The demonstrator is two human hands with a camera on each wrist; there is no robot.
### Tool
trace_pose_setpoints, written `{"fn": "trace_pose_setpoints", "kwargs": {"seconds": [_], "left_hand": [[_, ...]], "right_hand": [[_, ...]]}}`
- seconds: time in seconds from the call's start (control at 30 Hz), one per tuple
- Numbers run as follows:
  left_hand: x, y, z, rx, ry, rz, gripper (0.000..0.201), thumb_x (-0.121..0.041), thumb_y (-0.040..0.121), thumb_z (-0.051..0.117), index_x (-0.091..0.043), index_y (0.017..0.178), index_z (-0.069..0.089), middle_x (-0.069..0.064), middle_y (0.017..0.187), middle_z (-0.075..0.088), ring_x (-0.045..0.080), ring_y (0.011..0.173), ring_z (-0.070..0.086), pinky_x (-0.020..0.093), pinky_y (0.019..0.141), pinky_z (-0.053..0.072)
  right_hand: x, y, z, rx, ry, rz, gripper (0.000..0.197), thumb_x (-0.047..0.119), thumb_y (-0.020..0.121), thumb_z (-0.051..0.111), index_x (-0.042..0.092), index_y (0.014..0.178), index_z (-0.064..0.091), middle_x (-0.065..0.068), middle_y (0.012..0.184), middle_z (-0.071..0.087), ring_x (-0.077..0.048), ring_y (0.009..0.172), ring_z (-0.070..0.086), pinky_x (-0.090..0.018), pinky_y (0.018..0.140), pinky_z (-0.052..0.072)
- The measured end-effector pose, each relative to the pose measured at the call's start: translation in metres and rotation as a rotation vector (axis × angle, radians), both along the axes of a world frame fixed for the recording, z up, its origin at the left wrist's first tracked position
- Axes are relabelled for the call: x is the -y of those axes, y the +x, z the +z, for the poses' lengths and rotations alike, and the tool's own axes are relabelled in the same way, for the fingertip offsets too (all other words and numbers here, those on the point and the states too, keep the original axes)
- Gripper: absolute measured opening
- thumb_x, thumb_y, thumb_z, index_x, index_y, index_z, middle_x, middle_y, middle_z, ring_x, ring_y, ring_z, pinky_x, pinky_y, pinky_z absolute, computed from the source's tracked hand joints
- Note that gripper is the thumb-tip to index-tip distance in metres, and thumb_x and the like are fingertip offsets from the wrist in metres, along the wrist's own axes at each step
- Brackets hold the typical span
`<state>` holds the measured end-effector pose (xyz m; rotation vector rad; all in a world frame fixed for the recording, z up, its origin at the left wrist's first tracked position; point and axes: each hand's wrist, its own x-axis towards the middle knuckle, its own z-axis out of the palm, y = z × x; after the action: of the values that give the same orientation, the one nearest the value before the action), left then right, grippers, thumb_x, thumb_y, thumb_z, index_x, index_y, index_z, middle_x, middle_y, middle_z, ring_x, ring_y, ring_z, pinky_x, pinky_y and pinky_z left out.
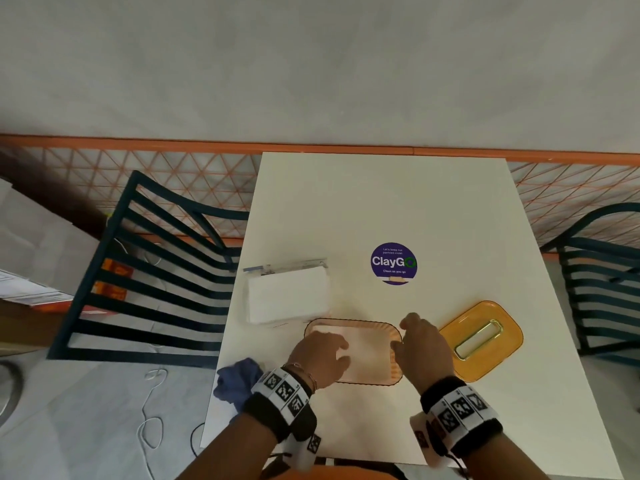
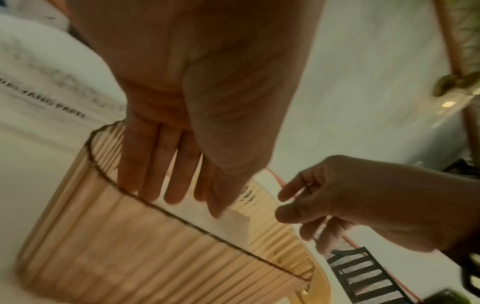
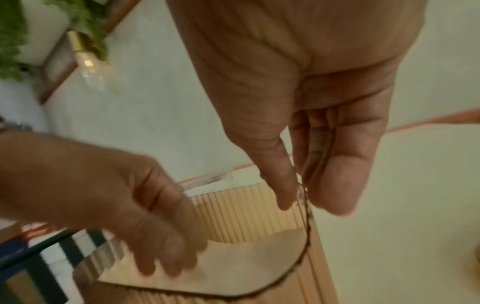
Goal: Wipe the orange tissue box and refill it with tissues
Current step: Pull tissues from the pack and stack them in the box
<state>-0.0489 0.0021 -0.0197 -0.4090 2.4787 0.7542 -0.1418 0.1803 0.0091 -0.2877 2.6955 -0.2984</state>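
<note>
The box (image 1: 375, 355), ribbed and translucent orange, stands open-topped on the surface (image 1: 381, 202) close to the near edge, with its lid (image 1: 481, 341) lying just beside it on the right and the tissue pack (image 1: 287, 296) just behind it on the left. A blue cloth (image 1: 239, 379) sits bunched at the left near edge, touched by neither hand.

The step in hand looks like seating tissues in the box. White tissues (image 3: 233, 267) already lie inside. The left hand (image 1: 322, 358) reaches down into the box with fingers straight and together, pressing on the stack. The right hand (image 1: 422, 344) is at the right end wall, thumb inside and fingers outside, pinching the rim.

To do this well, I judge the right hand should keep the box steady while the left flattens the stack evenly, working from the middle out to the corners so no edge rides up the ribbed wall. The top sheet wants to stay loose and centred, since it has to come up through the lid's slot. Pressing too hard at one end could tip the light box or crumple the sheets. Once the stack lies level below the rim, the lid is within easy reach of the right hand.
</note>
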Motion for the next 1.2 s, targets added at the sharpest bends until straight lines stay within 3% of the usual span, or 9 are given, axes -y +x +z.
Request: {"fn": "trace_pose_setpoints", "kwargs": {"seconds": [0.07,0.13,0.27,0.33,0.4,0.57,0.77,0.97,1.2], "left_hand": [[0.003,-0.004,0.001,0.151,0.036,-0.154,0.05,-0.05,0.097,0.054,-0.025,0.141,0.057,-0.002,0.144,0.058,0.018,0.138,0.047,0.041,0.118,0.035],[0.009,-0.008,0.008,0.127,0.095,-0.156,0.049,-0.053,0.095,0.056,-0.026,0.136,0.061,-0.005,0.139,0.062,0.014,0.128,0.055,0.042,0.115,0.039],[0.054,-0.018,0.036,-0.221,0.17,0.219,0.028,-0.039,0.089,0.072,-0.03,0.116,0.073,-0.014,0.102,0.075,0.0,0.092,0.069,0.029,0.093,0.058],[0.091,-0.027,0.04,-0.3,-0.024,0.301,0.036,-0.034,0.085,0.076,-0.029,0.12,0.069,-0.012,0.11,0.072,0.006,0.102,0.066,0.029,0.093,0.056],[0.122,-0.035,0.034,-0.209,-0.192,0.253,0.06,-0.039,0.079,0.082,-0.025,0.134,0.06,-0.004,0.128,0.064,0.017,0.119,0.057,0.036,0.098,0.051],[0.147,-0.047,0.016,-0.017,-0.299,0.05,0.096,-0.052,0.069,0.088,-0.024,0.15,0.043,0.0,0.146,0.053,0.024,0.134,0.047,0.041,0.113,0.039],[0.15,-0.048,0.01,-0.108,-0.402,0.015,0.082,-0.055,0.073,0.083,-0.027,0.142,0.051,0.0,0.138,0.054,0.023,0.129,0.048,0.039,0.111,0.037],[0.151,-0.042,0.013,-0.186,-0.318,0.096,0.061,-0.048,0.072,0.086,-0.028,0.125,0.063,-0.004,0.124,0.061,0.018,0.117,0.056,0.038,0.105,0.043],[0.151,-0.039,0.015,-0.241,-0.25,0.132,0.031,-0.042,0.072,0.085,-0.033,0.095,0.066,-0.007,0.115,0.059,0.018,0.11,0.056,0.035,0.098,0.044]], "right_hand": [[-0.004,-0.006,-0.003,0.075,-0.02,-0.036,0.019,0.021,0.091,0.066,0.014,0.109,0.066,-0.002,0.099,0.071,-0.019,0.085,0.068,-0.031,0.073,0.058],[-0.005,-0.012,-0.007,0.132,-0.044,-0.053,0.017,0.019,0.09,0.067,0.015,0.106,0.071,-0.002,0.099,0.073,-0.018,0.083,0.067,-0.027,0.068,0.055],[-0.008,-0.016,-0.008,0.197,-0.116,-0.117,0.01,0.019,0.087,0.074,0.019,0.096,0.071,0.002,0.092,0.071,-0.013,0.073,0.066,-0.02,0.058,0.048],[-0.01,-0.016,-0.01,0.217,-0.16,-0.166,0.009,0.021,0.084,0.077,0.021,0.09,0.071,0.003,0.085,0.073,-0.014,0.071,0.069,-0.03,0.065,0.059],[-0.011,-0.017,-0.011,0.239,-0.185,-0.186,0.01,0.021,0.082,0.079,0.022,0.088,0.072,0.005,0.078,0.073,-0.014,0.069,0.071,-0.037,0.071,0.063],[-0.01,-0.017,-0.01,0.255,-0.22,-0.228,0.013,0.018,0.082,0.081,0.024,0.086,0.07,0.002,0.079,0.073,-0.016,0.067,0.073,-0.038,0.073,0.064],[-0.005,-0.013,-0.006,0.225,-0.181,-0.249,0.012,0.017,0.085,0.079,0.022,0.091,0.071,0.006,0.08,0.068,-0.014,0.071,0.069,-0.033,0.074,0.062],[0.001,-0.01,-0.002,0.194,-0.113,-0.242,0.014,0.016,0.086,0.078,0.018,0.099,0.073,0.005,0.081,0.067,-0.009,0.069,0.063,-0.02,0.059,0.046],[0.005,-0.008,0.001,0.175,-0.082,-0.237,0.018,0.018,0.087,0.077,0.017,0.104,0.073,0.0,0.091,0.073,-0.015,0.077,0.068,-0.025,0.07,0.053]]}}
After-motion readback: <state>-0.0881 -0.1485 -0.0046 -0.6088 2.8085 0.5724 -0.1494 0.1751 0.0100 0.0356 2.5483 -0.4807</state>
